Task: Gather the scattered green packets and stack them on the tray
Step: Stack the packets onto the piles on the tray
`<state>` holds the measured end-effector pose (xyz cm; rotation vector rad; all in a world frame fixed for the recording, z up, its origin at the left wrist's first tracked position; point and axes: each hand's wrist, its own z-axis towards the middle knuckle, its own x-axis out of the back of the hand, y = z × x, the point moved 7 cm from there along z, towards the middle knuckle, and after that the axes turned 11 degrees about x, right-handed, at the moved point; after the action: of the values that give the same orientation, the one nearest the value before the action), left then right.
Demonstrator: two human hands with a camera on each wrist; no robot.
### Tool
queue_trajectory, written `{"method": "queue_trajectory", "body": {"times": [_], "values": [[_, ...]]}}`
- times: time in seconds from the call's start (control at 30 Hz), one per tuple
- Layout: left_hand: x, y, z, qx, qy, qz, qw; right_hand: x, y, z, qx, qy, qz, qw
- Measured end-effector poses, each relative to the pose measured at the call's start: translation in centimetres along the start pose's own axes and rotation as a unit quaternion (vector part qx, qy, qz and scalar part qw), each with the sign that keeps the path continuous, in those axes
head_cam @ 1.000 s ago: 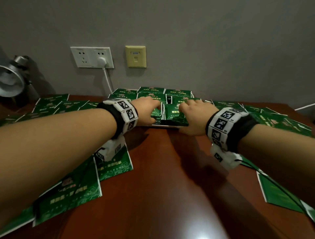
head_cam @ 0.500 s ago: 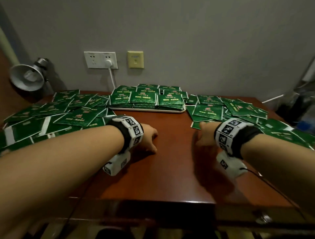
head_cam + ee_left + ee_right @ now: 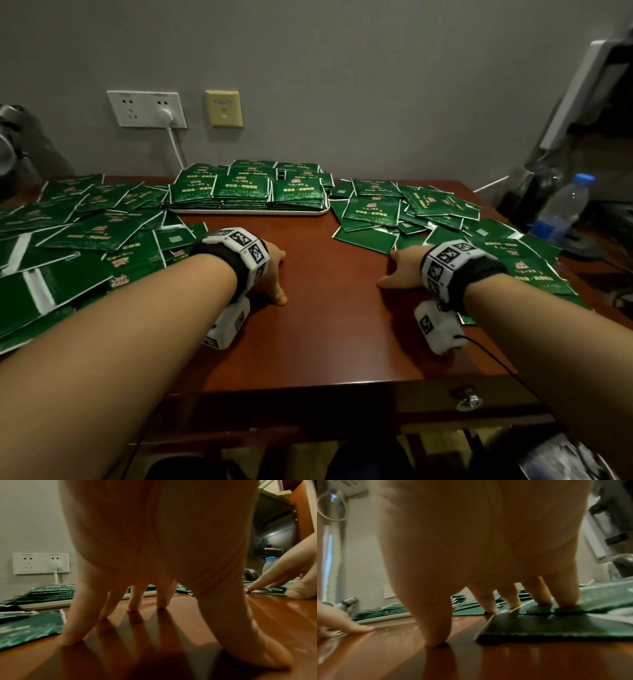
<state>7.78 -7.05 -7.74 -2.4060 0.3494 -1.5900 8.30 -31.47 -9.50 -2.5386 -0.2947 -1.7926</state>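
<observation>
A dark red-brown wooden table [image 3: 318,329] fills the view, set against a grey wall. Loose green packets cover its left side [image 3: 85,233] and its right side [image 3: 428,209], many overlapping, leaving a bare strip down the middle where both arms reach in. At the far edge, against the wall, a pale tray [image 3: 246,213] holds packets already stacked in neat rows [image 3: 246,190], probably kept there so it stays clear of the working area.

The left hand [image 3: 272,274] stands on spread, straight fingertips on bare wood just beside the left pile, holding nothing. The right hand [image 3: 404,270] is also open: its thumb rests on wood while the other fingers [image 3: 543,599] press down on the edge of the right-hand packets, likely to drag some together for gathering. Each wrist wears a band of black-and-white square markers.

On the wall sit a white double socket [image 3: 147,109] with a plug in it and a yellowish plate [image 3: 224,108]. A clear water bottle [image 3: 561,209] with a blue cap stands at far right.

The packets carry pale printed characters, too small to read
</observation>
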Motion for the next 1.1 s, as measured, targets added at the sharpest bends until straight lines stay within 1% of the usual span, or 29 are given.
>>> {"method": "queue_trajectory", "body": {"times": [0.1, 0.23, 0.33, 0.43, 0.5, 0.53, 0.6, 0.67, 0.77, 0.83, 0.93, 1.1], "values": [[0.0, -0.1, 0.3, -0.001, 0.006, -0.001, 1.000, 0.0, -2.8, -0.9, 0.050, -0.007, -0.033, 0.998], [-0.1, -0.1, 0.1, 0.000, 0.008, -0.007, 1.000, 0.2, -7.2, -2.5, 0.158, 0.011, -0.047, 0.986], [-0.3, -0.2, 0.3, 0.000, 0.010, -0.009, 1.000, 0.0, -9.9, -3.7, 0.243, 0.016, 0.018, 0.970], [-0.3, -0.1, 0.4, -0.002, 0.014, -0.009, 1.000, 0.6, -10.8, -4.4, 0.275, 0.050, 0.116, 0.953], [-0.3, -0.1, 0.5, -0.002, 0.012, -0.008, 1.000, 1.4, -9.6, -4.2, 0.252, 0.085, 0.130, 0.955], [-0.3, -0.1, 0.5, 0.000, 0.008, -0.007, 1.000, 1.7, -8.5, -3.6, 0.223, 0.092, 0.120, 0.963], [-0.3, -0.1, 0.6, -0.001, 0.005, -0.004, 1.000, 1.9, -5.6, -2.2, 0.144, 0.084, 0.094, 0.982], [-0.3, 0.0, 0.5, -0.002, 0.004, 0.001, 1.000, 2.3, -2.9, -0.3, 0.072, 0.078, 0.068, 0.992], [-0.3, 0.1, 0.8, -0.002, 0.003, 0.009, 1.000, 3.3, -0.3, 2.3, 0.012, 0.083, 0.088, 0.993], [-0.3, 0.1, 0.9, -0.001, 0.000, 0.011, 1.000, 3.5, 0.3, 3.9, 0.000, 0.061, 0.076, 0.995], [-0.3, 0.1, 1.4, -0.004, -0.001, 0.011, 1.000, 3.5, 0.1, 5.6, 0.003, 0.033, 0.026, 0.999], [-0.4, 0.0, 2.2, -0.001, 0.012, -0.007, 1.000, 3.9, -0.4, 6.6, 0.030, 0.032, -0.039, 0.998]]}}
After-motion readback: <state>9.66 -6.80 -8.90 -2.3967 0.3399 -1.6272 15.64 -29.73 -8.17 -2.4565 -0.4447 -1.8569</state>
